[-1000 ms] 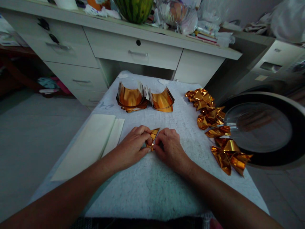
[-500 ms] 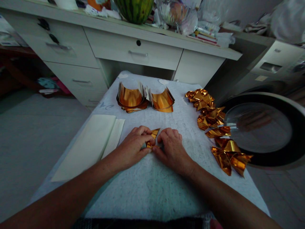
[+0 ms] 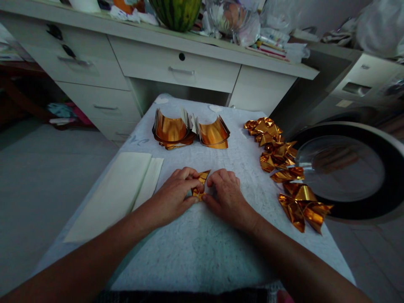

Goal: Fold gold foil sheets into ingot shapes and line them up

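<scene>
A small folded piece of gold foil paper [image 3: 202,179] lies at the middle of the cloth-covered table [image 3: 202,252]. My left hand [image 3: 179,189] is closed on its left side, thumb and fingers pinching it. My right hand [image 3: 225,193] is on the right, fingers curled, its thumb tip at the foil's lower edge. Part of the foil is hidden under the fingers. Beyond the hands stand two curved stacks of gold sheets [image 3: 172,129] [image 3: 213,134]. Left of my left hand lie stacked pale paper sheets [image 3: 115,185].
Folded gold foil pieces [image 3: 277,155] form a row along the table's right side. An open round washing-machine door [image 3: 344,168] stands beside that edge. A white drawer cabinet [image 3: 176,67] is behind the table, with a watermelon [image 3: 176,12] and plastic bags on top.
The view has shifted very slightly. My right fingertips have eased a little off the foil's right side, while my left hand keeps its hold.
</scene>
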Action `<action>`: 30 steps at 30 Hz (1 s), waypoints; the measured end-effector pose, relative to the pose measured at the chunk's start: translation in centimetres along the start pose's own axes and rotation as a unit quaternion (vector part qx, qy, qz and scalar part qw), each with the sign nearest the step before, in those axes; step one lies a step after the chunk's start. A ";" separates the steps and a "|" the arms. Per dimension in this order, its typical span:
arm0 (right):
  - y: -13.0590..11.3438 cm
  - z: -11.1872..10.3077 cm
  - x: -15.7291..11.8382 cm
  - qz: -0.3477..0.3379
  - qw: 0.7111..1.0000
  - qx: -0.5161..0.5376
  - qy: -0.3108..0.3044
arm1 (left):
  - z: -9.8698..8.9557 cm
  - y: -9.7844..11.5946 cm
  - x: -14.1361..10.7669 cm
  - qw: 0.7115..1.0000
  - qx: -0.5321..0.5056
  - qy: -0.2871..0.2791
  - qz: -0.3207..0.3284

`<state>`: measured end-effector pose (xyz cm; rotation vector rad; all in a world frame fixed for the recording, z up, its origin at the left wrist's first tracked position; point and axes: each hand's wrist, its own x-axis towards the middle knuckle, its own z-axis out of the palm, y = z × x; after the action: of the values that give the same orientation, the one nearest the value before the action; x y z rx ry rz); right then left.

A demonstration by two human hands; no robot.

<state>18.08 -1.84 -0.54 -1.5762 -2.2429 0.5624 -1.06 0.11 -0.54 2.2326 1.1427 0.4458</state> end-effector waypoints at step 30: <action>-0.2 0.0 -0.1 -0.001 1.000 -0.010 0.012 | -0.2 0.1 -0.4 1.000 0.000 -0.002 0.010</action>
<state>17.96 -1.98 -0.45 -1.5820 -2.2391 0.5195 -1.33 -0.23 -0.33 2.2465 1.1183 0.4496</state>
